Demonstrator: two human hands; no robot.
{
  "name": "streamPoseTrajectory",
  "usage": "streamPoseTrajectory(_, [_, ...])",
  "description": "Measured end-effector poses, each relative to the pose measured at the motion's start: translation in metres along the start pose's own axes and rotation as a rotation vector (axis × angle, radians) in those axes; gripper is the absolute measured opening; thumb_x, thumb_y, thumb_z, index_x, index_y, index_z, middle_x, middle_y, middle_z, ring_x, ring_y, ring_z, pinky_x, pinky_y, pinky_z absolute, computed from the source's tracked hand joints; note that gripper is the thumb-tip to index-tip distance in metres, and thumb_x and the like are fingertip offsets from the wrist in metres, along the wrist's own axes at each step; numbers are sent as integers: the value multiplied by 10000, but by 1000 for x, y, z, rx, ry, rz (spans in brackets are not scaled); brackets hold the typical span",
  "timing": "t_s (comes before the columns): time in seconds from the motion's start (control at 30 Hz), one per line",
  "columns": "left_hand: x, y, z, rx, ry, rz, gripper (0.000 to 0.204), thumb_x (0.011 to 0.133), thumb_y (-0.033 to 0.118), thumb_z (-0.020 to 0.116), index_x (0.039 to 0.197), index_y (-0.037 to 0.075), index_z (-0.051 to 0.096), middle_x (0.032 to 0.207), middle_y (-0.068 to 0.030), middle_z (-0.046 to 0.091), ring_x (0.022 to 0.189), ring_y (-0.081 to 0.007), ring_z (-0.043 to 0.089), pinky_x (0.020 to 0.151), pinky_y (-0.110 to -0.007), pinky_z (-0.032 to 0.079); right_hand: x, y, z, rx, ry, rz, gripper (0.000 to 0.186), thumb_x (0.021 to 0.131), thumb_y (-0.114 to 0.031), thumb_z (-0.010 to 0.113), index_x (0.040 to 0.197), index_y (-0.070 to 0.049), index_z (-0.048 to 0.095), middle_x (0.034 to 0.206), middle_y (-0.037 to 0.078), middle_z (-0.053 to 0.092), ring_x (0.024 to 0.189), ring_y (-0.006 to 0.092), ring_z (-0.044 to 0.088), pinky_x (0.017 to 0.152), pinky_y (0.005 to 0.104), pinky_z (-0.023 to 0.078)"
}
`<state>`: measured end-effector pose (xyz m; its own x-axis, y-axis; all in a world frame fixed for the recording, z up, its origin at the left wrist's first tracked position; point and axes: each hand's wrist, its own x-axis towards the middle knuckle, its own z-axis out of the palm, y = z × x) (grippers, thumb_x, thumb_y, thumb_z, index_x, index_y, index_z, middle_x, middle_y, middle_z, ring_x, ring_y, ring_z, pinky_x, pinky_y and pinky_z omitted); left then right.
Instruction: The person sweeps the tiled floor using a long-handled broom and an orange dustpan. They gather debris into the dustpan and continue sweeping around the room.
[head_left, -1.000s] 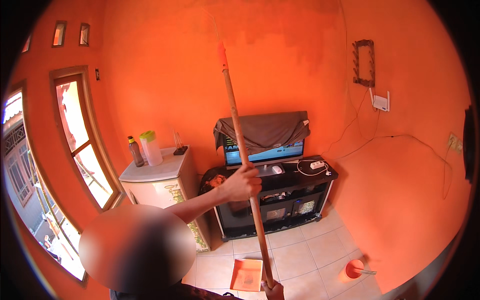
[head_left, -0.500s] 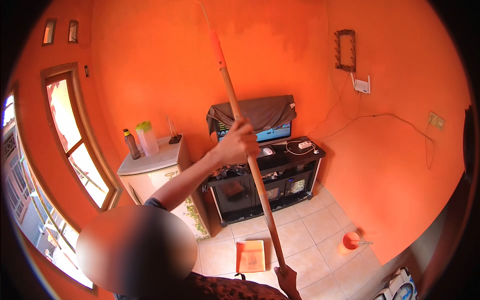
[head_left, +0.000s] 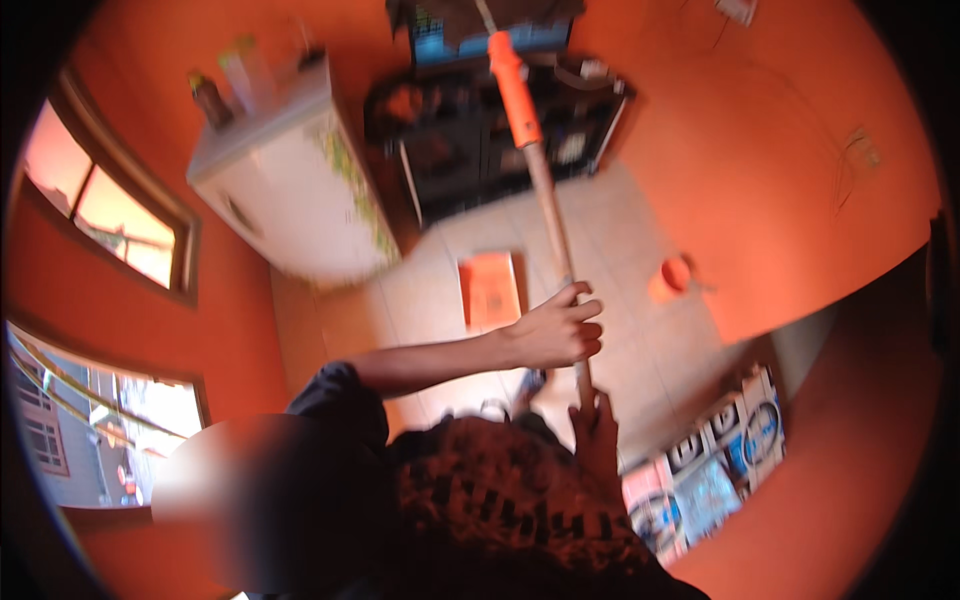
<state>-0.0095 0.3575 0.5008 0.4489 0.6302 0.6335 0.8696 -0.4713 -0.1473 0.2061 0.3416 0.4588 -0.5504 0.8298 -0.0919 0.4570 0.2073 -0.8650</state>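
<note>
A long wooden pole [head_left: 550, 205] slants up and away from me, with the orange handle of a paint roller [head_left: 515, 90] on its far end. A thin metal rod runs on from that handle past the top of the picture, so the roller head is hidden. My left hand [head_left: 560, 328] is closed around the lower part of the pole. Just below it, my right hand [head_left: 598, 435] grips the pole near its bottom end. On the floor beyond my left forearm lies a rectangular paint tray [head_left: 490, 290] with orange inside.
An orange bucket [head_left: 672, 277] with a stick in it stands by the right wall. Ahead are a black TV cabinet [head_left: 450, 170] and a white fridge [head_left: 290, 190] with bottles on top. Printed boxes [head_left: 710, 480] lie at the lower right. Windows [head_left: 115, 200] line the left.
My view has tipped down toward the floor. My left hand has slid down the pole close to my right hand, and the paint roller's handle has come lower, now in front of the TV and cabinet.
</note>
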Motion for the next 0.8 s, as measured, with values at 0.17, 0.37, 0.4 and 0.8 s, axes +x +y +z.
streamPoseTrajectory(0.17, [-21,85,36,-249,-130,-213,70,684,197,617,669,138,581,700,34,512,969,-183,481,986,-534,330,-43,17,-37,4,-160,249,426,902,-191,547,1283,-15,478,677,55,530,575,108,460,519,285,399])
streamPoseTrajectory(0.37, [-34,107,5,-632,144,-366,229,728,118,693,953,123,648,709,-2,537,912,-192,521,900,-501,387,-101,72,-114,-94,-61,244,355,915,-220,550,1187,7,536,662,14,494,561,75,417,491,251,351])
streamPoseTrajectory(0.4, [-42,103,-3,-764,185,-478,237,736,111,695,969,110,649,693,-10,537,855,-192,531,858,-470,411,-98,74,-133,-119,-88,214,359,914,-220,552,1187,12,533,663,19,498,562,75,411,488,256,344])
streamPoseTrajectory(0.8, [61,112,-222,-856,407,250,444,743,456,705,974,155,474,654,65,471,565,-37,459,579,-184,406,-113,179,-151,-237,-321,31,413,957,-234,475,1352,-124,426,691,58,506,535,142,444,479,316,339])
